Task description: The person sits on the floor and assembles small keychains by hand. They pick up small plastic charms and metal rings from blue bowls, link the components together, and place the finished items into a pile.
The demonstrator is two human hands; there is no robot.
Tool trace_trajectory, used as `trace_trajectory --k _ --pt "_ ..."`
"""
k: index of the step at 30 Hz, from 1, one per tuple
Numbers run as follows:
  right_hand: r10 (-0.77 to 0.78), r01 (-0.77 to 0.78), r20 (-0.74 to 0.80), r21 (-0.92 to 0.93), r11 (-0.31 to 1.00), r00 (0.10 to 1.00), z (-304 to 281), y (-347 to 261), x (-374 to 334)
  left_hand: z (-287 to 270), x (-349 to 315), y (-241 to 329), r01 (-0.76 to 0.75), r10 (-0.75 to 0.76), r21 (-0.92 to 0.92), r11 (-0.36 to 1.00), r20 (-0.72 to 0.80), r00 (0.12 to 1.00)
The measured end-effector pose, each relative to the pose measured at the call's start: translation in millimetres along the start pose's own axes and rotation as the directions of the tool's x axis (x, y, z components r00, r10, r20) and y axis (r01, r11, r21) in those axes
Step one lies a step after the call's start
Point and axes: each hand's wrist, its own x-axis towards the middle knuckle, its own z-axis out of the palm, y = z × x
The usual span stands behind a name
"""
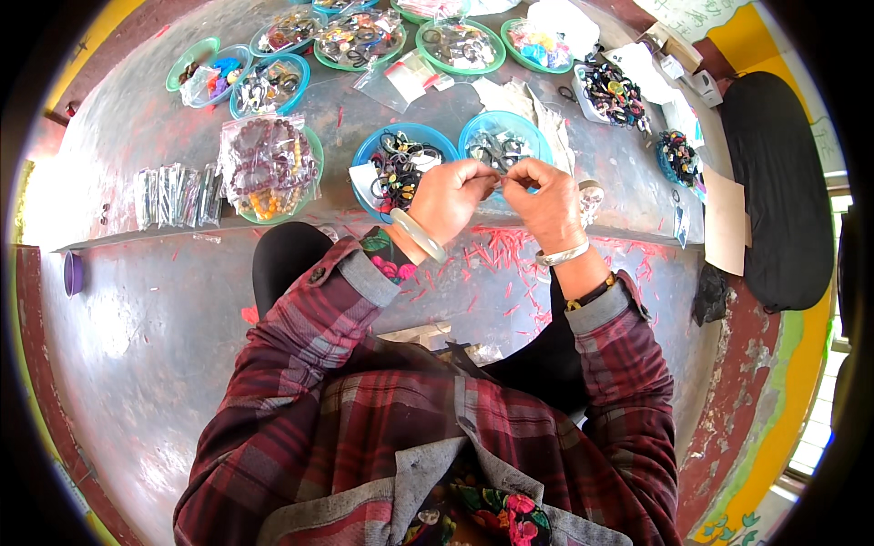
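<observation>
My left hand (448,202) and my right hand (549,202) meet fingertip to fingertip above the near edge of the grey work surface (337,205). Both are closed in a pinch, and what they hold is too small to make out. Just left of my left hand stands a blue bowl (435,135) of dark cords, small coloured pieces and white tags. Behind my fingers is a second blue bowl (537,130) with small clear packets in it, its near side partly hidden by my hands.
Bagged dark beads (264,155) lie on a green bowl at left, beside a row of slim clear packets (177,196). More bowls of small goods (362,41) line the back. A white tray of hair ties (612,91) is far right. Red scraps (510,250) litter the lower ledge.
</observation>
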Motion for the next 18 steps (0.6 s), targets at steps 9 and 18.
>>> trace_trajectory --k 9,18 --pt "0.106 -0.111 0.057 0.085 0.99 0.993 -20 14 10 -14 10 -5 0.136 -0.137 -0.397 0.907 0.028 0.99" --pt "0.23 -0.229 -0.04 0.034 0.973 0.972 -112 65 22 -33 18 -1 0.106 -0.155 -0.435 0.894 -0.078 0.985"
